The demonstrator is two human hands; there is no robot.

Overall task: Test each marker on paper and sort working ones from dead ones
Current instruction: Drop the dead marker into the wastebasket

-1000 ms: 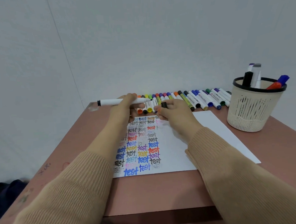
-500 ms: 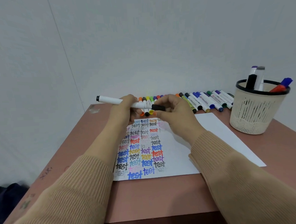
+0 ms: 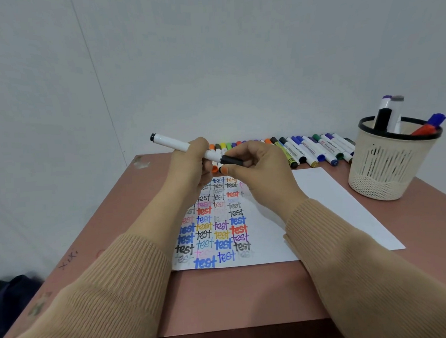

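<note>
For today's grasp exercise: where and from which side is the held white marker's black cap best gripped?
Pinch the black cap round its sides, coming from the right along its axis. The left hand grips the white barrel, leaving the cap sticking out at the lower right end, where the right hand pinches it.

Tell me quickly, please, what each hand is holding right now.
Left hand: closed, gripping the white marker.
Right hand: closed, pinching its black cap.

"test" repeated in many colours on paper (image 3: 271, 233), "XiX" on table (image 3: 239, 297)
</note>
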